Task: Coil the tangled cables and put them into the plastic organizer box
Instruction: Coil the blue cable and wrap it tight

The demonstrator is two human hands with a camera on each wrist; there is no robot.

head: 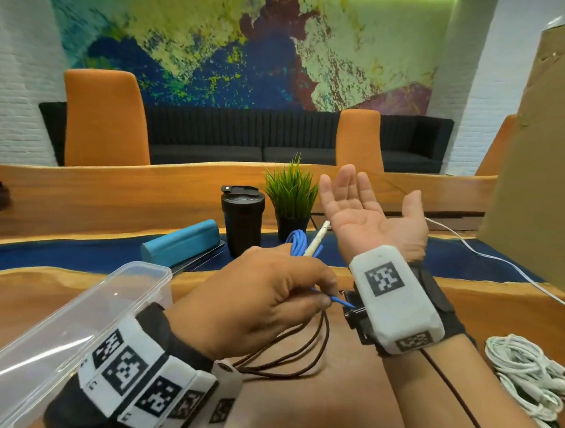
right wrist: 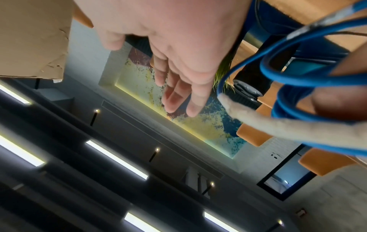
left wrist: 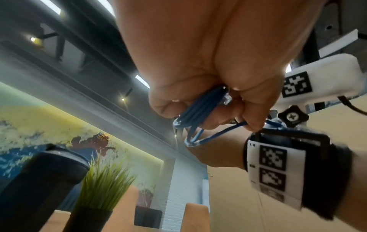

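My left hand (head: 258, 295) grips a coiled blue cable (head: 297, 243) above the table; the left wrist view shows the blue cable (left wrist: 198, 106) bunched between curled fingers, with one end pinched by the thumb. A whitish strap (head: 316, 239) sticks up from the coil, and the right wrist view shows the strap (right wrist: 278, 125) running across the blue loops (right wrist: 294, 75). My right hand (head: 368, 213) is raised palm up, fingers spread, holding nothing. A clear plastic organizer box (head: 49, 331) lies open at the lower left. Thin dark cable loops (head: 294, 358) lie on the table beneath my left hand.
A pile of white cables (head: 530, 375) lies at the right. A black tumbler (head: 240, 221), a potted plant (head: 291, 194) and a teal case (head: 180, 243) stand further back. A cardboard sheet (head: 552, 165) rises at the right edge. A white cord (head: 492, 258) trails across the table.
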